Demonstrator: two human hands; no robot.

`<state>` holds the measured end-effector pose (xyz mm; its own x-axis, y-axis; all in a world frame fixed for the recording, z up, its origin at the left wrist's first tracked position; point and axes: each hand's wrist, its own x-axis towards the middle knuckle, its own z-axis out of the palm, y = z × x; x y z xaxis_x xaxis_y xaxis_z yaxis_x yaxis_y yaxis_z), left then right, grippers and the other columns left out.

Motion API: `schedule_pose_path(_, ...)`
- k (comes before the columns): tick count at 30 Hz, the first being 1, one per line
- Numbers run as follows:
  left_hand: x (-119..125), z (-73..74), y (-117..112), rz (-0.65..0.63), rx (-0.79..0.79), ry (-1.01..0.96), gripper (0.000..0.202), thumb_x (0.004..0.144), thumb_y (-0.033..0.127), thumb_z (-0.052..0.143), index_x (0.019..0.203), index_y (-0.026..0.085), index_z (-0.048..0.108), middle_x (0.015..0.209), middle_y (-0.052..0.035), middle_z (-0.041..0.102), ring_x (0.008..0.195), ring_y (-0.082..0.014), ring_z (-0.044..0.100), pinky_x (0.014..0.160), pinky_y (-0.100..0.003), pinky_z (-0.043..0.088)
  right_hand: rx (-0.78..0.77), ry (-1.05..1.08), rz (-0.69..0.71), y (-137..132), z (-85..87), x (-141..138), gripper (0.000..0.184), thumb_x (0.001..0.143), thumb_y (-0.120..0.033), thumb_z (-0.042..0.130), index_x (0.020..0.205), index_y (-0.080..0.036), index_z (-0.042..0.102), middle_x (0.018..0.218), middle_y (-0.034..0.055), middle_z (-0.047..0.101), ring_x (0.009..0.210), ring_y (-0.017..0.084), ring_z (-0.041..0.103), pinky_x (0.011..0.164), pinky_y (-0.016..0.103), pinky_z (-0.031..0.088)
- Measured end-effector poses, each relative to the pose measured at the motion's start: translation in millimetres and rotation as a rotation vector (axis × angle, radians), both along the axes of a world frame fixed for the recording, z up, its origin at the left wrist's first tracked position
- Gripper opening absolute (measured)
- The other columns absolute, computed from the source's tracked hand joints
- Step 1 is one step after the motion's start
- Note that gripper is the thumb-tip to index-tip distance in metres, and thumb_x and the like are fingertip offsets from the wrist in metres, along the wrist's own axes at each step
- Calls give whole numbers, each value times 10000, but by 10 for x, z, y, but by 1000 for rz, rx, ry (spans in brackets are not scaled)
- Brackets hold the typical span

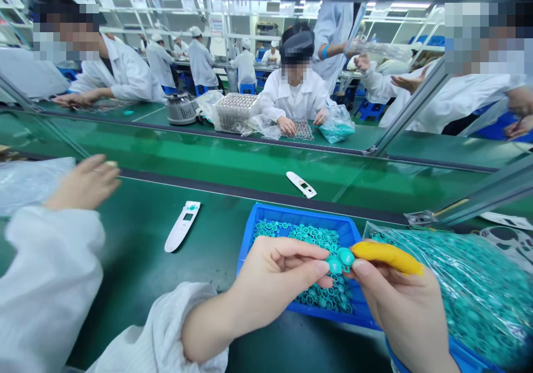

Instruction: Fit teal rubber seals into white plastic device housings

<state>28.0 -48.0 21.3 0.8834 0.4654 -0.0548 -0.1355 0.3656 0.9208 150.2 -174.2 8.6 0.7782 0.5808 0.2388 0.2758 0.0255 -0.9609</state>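
We see two small teal pieces raised close together: a left piece (pixel 334 265) between the thumb and fingertips of the left hand (pixel 266 284), and a right piece (pixel 346 256) at those of the right hand (pixel 403 301). Both are rounded and glossy, with faint pale marks on their faces. The right piece sits slightly higher — we cannot tell whether the two are joined — and both hang over the blue bin (pixel 245 240).

Ceiling lights (pixel 410 5) shine above pale metal frames (pixel 225 29) and blue stools (pixel 247 89).
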Motion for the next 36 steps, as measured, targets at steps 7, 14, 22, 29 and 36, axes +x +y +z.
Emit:
schedule_pose_path(7,128,-35,436,70,1051,151,278,846,301,561,1051,161,686,1217,-102,629,1131,-232,577,969,-362,470,2,14,6,-12,-43,111,123,703,-313,751,808,-252,728,612,4,704,526,160,666,503,233,581)
schedule_pose_path(14,1217,-424,1592,-103,1443,554,447,882,166,439,1328,142,462,1392,-132,482,1283,-257,441,1052,-390,353,11,2,13,-43,42,232,135,676,-300,762,792,-235,737,655,16,716,574,160,684,548,220,589)
schedule_pose_path(22,1694,-951,1863,-318,1399,519,385,858,289,581,1223,172,541,1402,-128,447,1315,-294,366,1070,-525,282,-70,143,119,-118,-55,534,210,760,-372,695,922,-244,734,692,21,695,623,151,672,581,208,568)
schedule_pose_path(29,1664,-518,1637,-136,941,446,327,952,274,341,1228,121,428,1077,-126,618,840,-179,645,751,-362,533,-55,-16,77,-153,31,570,122,706,-349,722,795,-266,728,765,6,684,569,125,621,502,170,536)
schedule_pose_path(36,807,-97,638,-249,359,198,388,842,281,389,1207,171,316,826,-42,627,524,-138,617,468,-242,480,-70,-534,5,-153,171,521,93,771,-229,653,849,-273,677,756,-18,679,575,121,641,492,151,528)
